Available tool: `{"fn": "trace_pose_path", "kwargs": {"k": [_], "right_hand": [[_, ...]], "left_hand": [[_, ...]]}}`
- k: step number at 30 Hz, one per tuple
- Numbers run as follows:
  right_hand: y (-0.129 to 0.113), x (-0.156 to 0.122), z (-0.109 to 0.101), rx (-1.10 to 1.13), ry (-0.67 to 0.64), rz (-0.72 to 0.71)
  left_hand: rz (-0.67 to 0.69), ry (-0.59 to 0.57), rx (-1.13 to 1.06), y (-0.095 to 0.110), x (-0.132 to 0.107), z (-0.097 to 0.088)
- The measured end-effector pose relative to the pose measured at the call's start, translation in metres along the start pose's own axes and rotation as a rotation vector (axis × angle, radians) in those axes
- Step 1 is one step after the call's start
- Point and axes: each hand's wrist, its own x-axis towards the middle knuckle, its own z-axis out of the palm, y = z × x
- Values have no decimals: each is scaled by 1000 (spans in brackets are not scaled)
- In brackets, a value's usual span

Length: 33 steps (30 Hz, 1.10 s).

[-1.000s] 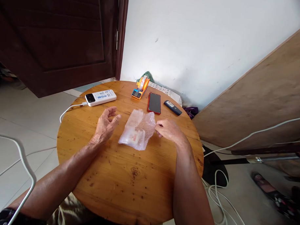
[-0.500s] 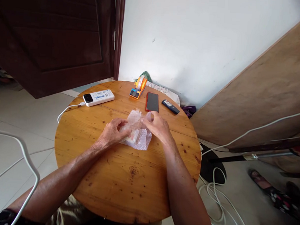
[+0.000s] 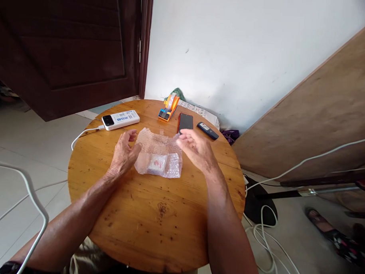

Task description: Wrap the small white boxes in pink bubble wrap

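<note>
The left hand's [image 3: 124, 153] grip stood open by the left edge of the bubble wrap [image 3: 149, 140], thumb spread from the fingers; the right hand [image 3: 197, 150] bent its fingers at the far right corner, and I couldn't tell whether they pinched it. The wrap lay spread on the round surface [image 3: 155, 228], a small pale packet [image 3: 157, 163] on or within its near part. The clear, pimpled sheet looked light, floppy and rather slippery, best taken by its edges; the packet seemed light too, probably safest held by its sides. Beyond were an orange plastic tape dispenser [image 3: 168, 107], a glassy phone [image 3: 186, 121] and glossy, knotted wood.
</note>
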Motion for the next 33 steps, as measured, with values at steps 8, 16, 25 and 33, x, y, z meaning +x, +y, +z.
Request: {"fn": "trace_pose_path", "kwargs": {"k": [8,16,25,33], "right_hand": [[-39,-19,-9,271,-960,-171],[-35,-19,9,334,-1178,-83],[3,-4,-15,-414,-524,361],[15,-4,9,-379,-254,210]], "left_hand": [[-153,-178,100,-5,6,-6],[-164,-269,128,4,5,-12],[-109,-514,244,7,6,-19],[-76,-577,109,11,1,-25]]}}
